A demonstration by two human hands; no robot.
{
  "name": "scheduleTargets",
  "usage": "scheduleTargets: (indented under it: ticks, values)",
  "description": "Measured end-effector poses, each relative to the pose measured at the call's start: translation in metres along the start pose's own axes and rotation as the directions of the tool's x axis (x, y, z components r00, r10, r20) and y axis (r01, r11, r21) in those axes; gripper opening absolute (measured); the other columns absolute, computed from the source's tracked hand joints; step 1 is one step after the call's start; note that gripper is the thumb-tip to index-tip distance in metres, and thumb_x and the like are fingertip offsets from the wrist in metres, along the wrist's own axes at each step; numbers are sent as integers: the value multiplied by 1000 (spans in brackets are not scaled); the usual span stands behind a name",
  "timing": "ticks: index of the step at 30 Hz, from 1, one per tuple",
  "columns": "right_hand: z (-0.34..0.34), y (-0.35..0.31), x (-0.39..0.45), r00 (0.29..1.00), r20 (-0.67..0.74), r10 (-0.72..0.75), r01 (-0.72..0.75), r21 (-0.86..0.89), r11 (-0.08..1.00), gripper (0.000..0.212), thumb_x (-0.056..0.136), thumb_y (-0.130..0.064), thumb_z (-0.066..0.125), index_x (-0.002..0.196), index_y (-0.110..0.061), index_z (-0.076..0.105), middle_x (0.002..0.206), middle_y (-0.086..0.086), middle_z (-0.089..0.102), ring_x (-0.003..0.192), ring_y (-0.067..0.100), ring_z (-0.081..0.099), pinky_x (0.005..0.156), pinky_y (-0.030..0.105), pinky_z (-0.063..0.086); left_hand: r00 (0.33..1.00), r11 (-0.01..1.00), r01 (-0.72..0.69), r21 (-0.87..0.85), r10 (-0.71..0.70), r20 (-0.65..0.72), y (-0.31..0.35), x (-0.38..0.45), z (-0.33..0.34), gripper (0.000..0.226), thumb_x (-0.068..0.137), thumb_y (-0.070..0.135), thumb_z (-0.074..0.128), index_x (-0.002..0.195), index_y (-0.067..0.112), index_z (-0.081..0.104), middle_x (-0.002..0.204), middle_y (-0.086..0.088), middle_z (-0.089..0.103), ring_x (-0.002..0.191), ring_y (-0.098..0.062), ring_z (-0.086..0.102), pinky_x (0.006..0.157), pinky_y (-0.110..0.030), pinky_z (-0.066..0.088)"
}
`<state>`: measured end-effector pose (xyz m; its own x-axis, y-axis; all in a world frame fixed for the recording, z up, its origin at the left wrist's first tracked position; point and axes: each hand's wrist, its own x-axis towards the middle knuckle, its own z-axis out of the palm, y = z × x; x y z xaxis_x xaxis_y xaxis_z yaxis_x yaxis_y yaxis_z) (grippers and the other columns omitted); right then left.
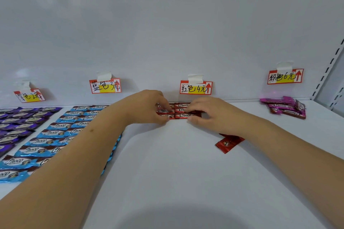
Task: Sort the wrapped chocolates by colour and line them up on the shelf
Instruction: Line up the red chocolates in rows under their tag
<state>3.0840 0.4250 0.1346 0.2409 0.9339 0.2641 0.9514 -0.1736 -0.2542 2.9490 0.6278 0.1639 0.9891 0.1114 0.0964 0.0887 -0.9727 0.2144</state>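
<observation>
Flanking red chocolates (183,110), bare shelf (176,163)

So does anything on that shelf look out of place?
Yes: one red chocolate lies alone and askew, partly under the right forearm, nearer than the red rows. The pink chocolates sit in a loose heap, not lined up.

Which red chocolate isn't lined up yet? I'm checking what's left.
The loose red chocolate lying askew under the right forearm, apart from the red rows both hands are arranging.

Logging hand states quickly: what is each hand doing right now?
Left hand: fingers pinch the red chocolates in the left column.
Right hand: fingers pinch a red chocolate in the right column.
</observation>
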Motion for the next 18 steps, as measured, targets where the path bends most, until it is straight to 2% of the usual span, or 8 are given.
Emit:
scheduleTargets:
  ticks: [3,7,9,12,13,15,18]
  values:
    - [1,1,0,1000,-3,11,-11,2,1000,30,98,-45,52,117,-27,65,105,-14,61,101,4,52,92,29,44,1000,1000,8,-3,-8,-6,-1,-1,-1,31,83,39,72,113,32,71,107,9,60,97,-9,58,89,-31,49]
    - [-6,0,-1,999,-26,24,-24,13,1000,30,98,-41,52,119,-24,65,110,-8,63,104,8,54,92,28,43,1000,1000,-4,-14,3,-23,1,0,-1,33,82,41,73,114,32,69,107,11,58,95,-7,57,87,-30,49]
    - [-21,5,-4,988,-116,105,-104,20,994,28,97,-40,54,117,-25,66,112,-8,62,104,8,55,90,26,43,997,999,-32,-35,29,-72,9,2,-2,28,82,41,72,109,32,69,103,12,58,91,-6,58,84,-30,50]
    - [-51,19,-16,927,-222,301,-318,-46,947,15,94,-35,58,96,-25,68,92,-10,62,90,12,60,79,29,47,987,988,-106,-113,91,-134,41,2,4,16,83,43,70,95,33,66,93,15,60,83,-5,59,78,-31,52]
    - [-60,25,-22,905,-202,376,-398,-82,914,15,93,-35,59,92,-23,68,89,-9,62,88,13,60,77,30,48,985,982,-129,-141,111,-131,54,2,9,17,82,46,70,93,34,65,92,16,61,82,-4,59,75,-28,52]
    - [-73,29,-34,853,-72,516,-521,-170,837,21,92,-39,62,92,-20,68,94,-6,64,87,13,58,74,29,48,984,969,-162,-185,145,-103,80,-1,21,26,81,56,67,97,36,63,92,18,60,83,-2,58,73,-24,50]
    - [-83,26,-45,733,152,663,-610,-286,739,39,87,-53,63,98,-16,68,90,-1,65,74,12,55,55,25,39,978,962,-203,-181,190,-84,105,-4,36,40,79,68,60,109,41,58,96,22,54,88,3,53,73,-20,46]
